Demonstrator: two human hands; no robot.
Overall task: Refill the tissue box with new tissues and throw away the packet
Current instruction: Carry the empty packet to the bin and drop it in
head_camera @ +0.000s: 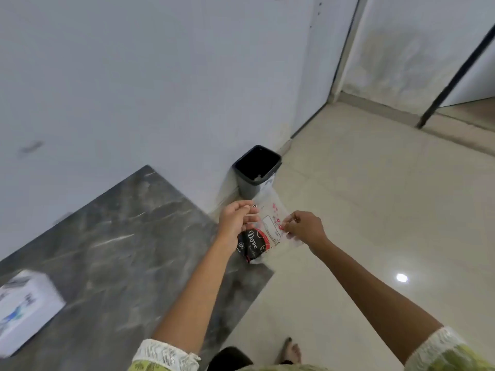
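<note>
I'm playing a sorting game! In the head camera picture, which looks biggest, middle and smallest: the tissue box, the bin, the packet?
1. tissue box, though it sits nearest the camera and is partly cut off.
2. packet and bin look roughly alike; the bin is farther away, so no ranking.

Packet (pixel 263 231) clear, black-red print; bin (pixel 255 170) black; counter (pixel 120 236) grey marbled.

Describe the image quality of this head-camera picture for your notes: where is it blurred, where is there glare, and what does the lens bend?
Head view: motion blur smears the tissue box and the marble counter; the packet and both hands are softer still; a small bright light reflection glares on the glossy floor; wide-angle distortion tilts and bows the wall edges and the dark pole; the bin reads fairly clearly.
</note>
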